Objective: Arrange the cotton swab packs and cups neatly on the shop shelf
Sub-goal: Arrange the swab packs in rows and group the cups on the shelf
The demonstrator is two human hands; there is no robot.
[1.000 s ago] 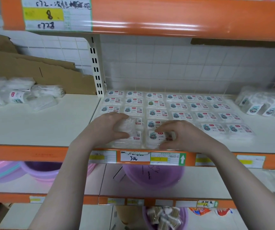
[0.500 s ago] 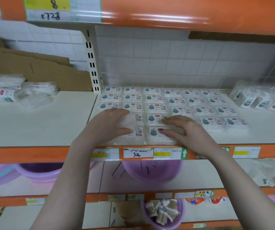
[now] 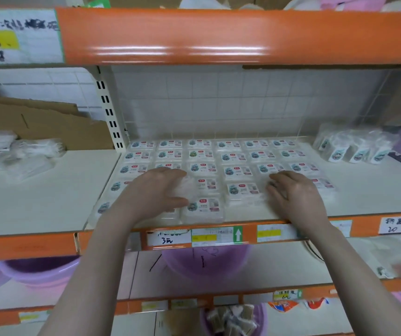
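Observation:
Small clear cotton swab packs (image 3: 237, 170) with printed labels lie flat in neat rows on the white shelf board (image 3: 364, 197). My left hand (image 3: 153, 192) lies palm down over the front left rows. Its fingers and thumb close around a clear, whitish cotton swab pack (image 3: 188, 187). My right hand (image 3: 296, 195) rests on the front right packs with fingers relaxed and holds nothing. Taller clear swab cups (image 3: 354, 147) stand bunched at the back right of the shelf.
A loose heap of bagged swabs (image 3: 22, 154) lies on the left shelf bay, in front of brown cardboard (image 3: 37, 117). A slotted upright (image 3: 110, 112) divides the bays. An orange beam (image 3: 219, 35) hangs overhead. Purple basins (image 3: 206, 260) sit on the shelf below.
My right hand has let go of the front centre pack and moved right onto the front right packs. My left hand has stayed over the whitish pack. The view has tilted.

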